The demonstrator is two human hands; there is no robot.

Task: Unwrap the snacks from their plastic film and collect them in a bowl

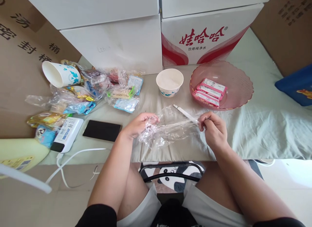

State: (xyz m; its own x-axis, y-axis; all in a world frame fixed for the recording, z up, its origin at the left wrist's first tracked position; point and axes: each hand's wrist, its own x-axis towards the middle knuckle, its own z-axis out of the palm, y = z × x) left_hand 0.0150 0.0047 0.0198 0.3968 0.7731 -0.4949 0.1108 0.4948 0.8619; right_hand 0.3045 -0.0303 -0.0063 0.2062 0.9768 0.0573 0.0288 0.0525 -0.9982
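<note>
Clear plastic bag (168,136): stretched between the two hands above the near middle of the cloth-covered table (263,136), crinkled and see-through, bunched at its left end; glare on the film makes it hard to say whether it is slit.
Left hand (140,124): closed, thumb and fingers pinching the bunched left end.
Right hand (215,129): fingers curled in, gripping a slim white tool (186,113) by its near right end, at the bag's right side.
Slim white tool: slants toward the far left across the film.
Paper cup (168,91): upright, just beyond the bag, whitish inside.
Pink bowl (240,87): far right of the bag, see-through and ribbed, with pink-and-white packets (211,92) in its left part.
Dark phone (101,130): flat, left of the left hand, with a white device (69,134) further left.
Snack packets (92,84): heaped far left, a second paper cup (60,74) tipped over among them.
White carton (204,41): red-printed, behind the bowl.
</note>
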